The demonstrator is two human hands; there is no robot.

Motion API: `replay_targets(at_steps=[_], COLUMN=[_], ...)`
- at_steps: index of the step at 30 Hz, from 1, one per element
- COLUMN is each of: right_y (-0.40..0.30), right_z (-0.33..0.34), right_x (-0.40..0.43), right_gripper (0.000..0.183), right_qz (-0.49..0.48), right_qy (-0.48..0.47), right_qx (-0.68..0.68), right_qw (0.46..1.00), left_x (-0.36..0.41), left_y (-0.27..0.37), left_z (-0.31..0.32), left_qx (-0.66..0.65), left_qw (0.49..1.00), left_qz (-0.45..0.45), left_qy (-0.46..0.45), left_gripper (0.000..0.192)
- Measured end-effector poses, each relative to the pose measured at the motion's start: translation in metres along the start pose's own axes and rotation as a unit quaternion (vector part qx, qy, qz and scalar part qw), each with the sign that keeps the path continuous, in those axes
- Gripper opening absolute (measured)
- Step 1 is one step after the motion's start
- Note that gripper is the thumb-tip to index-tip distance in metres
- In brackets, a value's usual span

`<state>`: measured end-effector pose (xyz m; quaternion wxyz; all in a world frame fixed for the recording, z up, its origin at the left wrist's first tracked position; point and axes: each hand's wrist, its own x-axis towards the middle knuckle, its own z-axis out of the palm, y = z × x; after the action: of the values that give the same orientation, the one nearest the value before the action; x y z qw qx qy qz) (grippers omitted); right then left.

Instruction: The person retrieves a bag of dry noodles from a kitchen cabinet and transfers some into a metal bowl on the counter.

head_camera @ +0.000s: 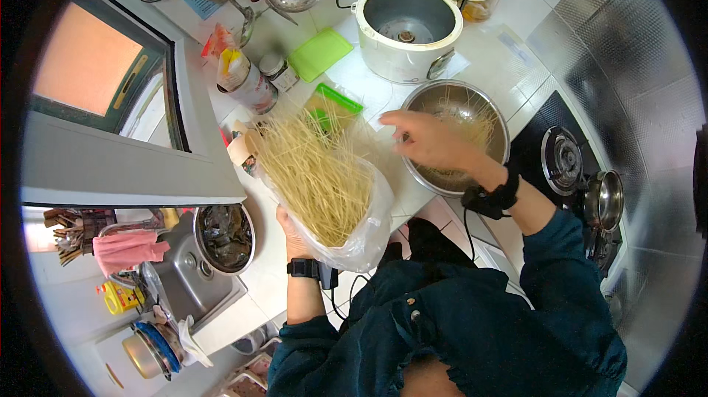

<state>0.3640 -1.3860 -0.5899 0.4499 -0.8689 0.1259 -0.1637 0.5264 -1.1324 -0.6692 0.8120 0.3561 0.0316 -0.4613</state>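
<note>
A clear plastic bag [379,214] full of thin, dry yellowish noodles [318,178] is held up over the counter. My left hand [293,236] grips it from below on its left side, partly hidden by the bag. To the right stands a stainless steel bowl [500,137] with some loose strands of the same noodles [478,128] inside. My right hand [428,139] hovers over the bowl's left part, fingers spread and slightly blurred, with nothing seen in them.
Behind the bowl stands a white rice cooker [406,56], its lid raised. A gas stove [564,159] with a small steel pot [604,200] lies to the right. At the left, a bowl of dark soaked food [224,236] rests by the sink [188,281]. A jar [279,71] and a can [251,90] stand at the back.
</note>
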Motion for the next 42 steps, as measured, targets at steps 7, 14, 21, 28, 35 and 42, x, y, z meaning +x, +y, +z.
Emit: replay_targets(at_steps=[7, 14, 21, 28, 35, 42], right_y=[0.011, 0.020, 0.036, 0.110, 0.077, 0.003], right_z=[0.033, 0.009, -0.071, -0.088, -0.062, 0.022], right_x=[0.013, -0.002, -0.033, -0.073, -0.065, -0.032], right_gripper=[0.032, 0.014, 0.012, 0.010, 0.026, 0.030], right_qz=[0.009, 0.064, 0.144, 0.298, 0.131, 0.059], right_qy=[-0.152, -0.135, 0.041, 0.083, 0.206, -0.021], right_qx=[0.146, 0.032, -0.031, 0.042, -0.281, 0.086], right_qw=[0.978, 0.988, 0.988, 0.950, 0.928, 0.994], left_x=[-0.010, -0.014, -0.011, -0.001, 0.004, -0.007], left_y=[-0.004, -0.002, -0.002, -0.007, -0.010, -0.009], left_z=[0.008, -0.002, -0.014, -0.017, -0.026, -0.004], left_qx=[-0.004, -0.030, -0.038, -0.019, -0.016, -0.021], left_qw=[1.000, 0.999, 0.999, 0.999, 0.999, 0.999], left_qz=[-0.014, -0.002, -0.001, 0.009, 0.015, 0.025], left_qy=[0.015, 0.013, 0.011, 0.027, 0.024, 0.022], left_gripper=[0.061, 0.061, 0.061, 0.052, 0.053, 0.059])
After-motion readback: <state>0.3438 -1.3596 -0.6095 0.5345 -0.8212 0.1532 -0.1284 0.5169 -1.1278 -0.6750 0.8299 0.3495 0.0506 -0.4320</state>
